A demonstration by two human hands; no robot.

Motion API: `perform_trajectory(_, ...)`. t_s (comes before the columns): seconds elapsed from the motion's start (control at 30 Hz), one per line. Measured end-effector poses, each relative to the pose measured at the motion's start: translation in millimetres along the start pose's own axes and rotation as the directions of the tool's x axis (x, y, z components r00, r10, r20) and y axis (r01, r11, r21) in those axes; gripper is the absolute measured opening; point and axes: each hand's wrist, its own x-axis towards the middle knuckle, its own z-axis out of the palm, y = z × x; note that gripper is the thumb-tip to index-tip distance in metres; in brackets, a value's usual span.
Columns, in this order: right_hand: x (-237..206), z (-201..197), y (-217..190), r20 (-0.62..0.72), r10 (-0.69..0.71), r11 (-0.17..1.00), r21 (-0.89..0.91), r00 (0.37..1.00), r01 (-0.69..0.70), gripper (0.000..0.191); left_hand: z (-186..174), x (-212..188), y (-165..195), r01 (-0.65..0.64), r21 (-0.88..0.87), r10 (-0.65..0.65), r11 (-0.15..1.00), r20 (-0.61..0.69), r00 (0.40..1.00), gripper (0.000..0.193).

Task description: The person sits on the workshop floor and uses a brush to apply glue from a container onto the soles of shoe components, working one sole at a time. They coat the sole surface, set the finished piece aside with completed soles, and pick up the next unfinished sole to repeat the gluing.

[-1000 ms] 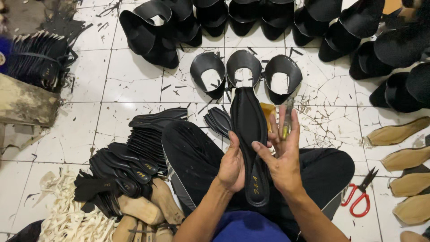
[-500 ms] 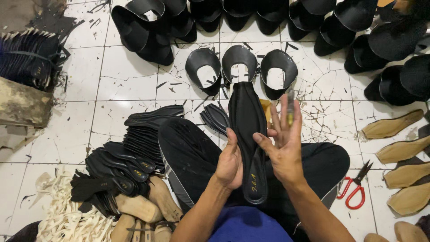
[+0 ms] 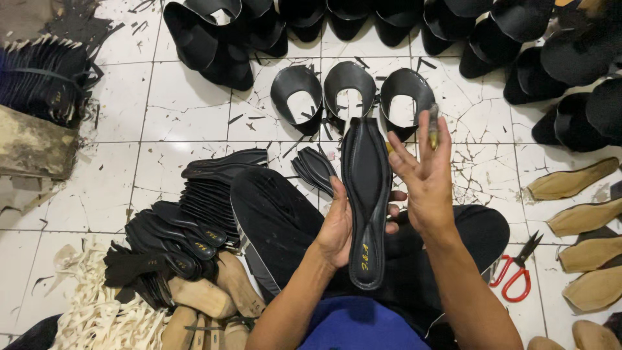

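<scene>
A long black insole (image 3: 367,194) with a small gold mark near its heel stands upright over my lap. My left hand (image 3: 337,228) grips it from the left side, with the fingertips wrapped round its right edge. My right hand (image 3: 424,180) is raised just right of the insole with its palm facing it, off the surface. Its fingers are spread, and a small yellowish-handled tool (image 3: 433,127) is pinched between them. My legs in black trousers (image 3: 278,220) lie under the insole.
Three black shoe uppers (image 3: 350,91) lie on the white tile floor ahead, with more uppers (image 3: 214,39) along the back. A stack of black insoles (image 3: 207,188) and wooden lasts (image 3: 201,299) are on my left. Red scissors (image 3: 515,275) and tan soles (image 3: 570,181) are on my right.
My right hand has lifted off the insole and moved up and to the right, its fingers spreading. The left hand keeps hold of the insole.
</scene>
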Motion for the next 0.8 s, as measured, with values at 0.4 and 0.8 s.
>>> perform_trajectory(0.4,31.5,-24.1,33.3,-0.063,-0.04,0.998,-0.06,0.997,0.036,0.105,-99.6,-13.9,-4.9,-0.294,0.202,0.353,0.934,-0.391,0.85,0.032)
perform_trajectory(0.8,38.4,-46.5,65.0,-0.055,-0.116,0.986,-0.125,0.992,0.109,0.111,-74.8,-37.9,19.6,-0.129,0.759,0.543,0.638,-0.325,0.774,0.021)
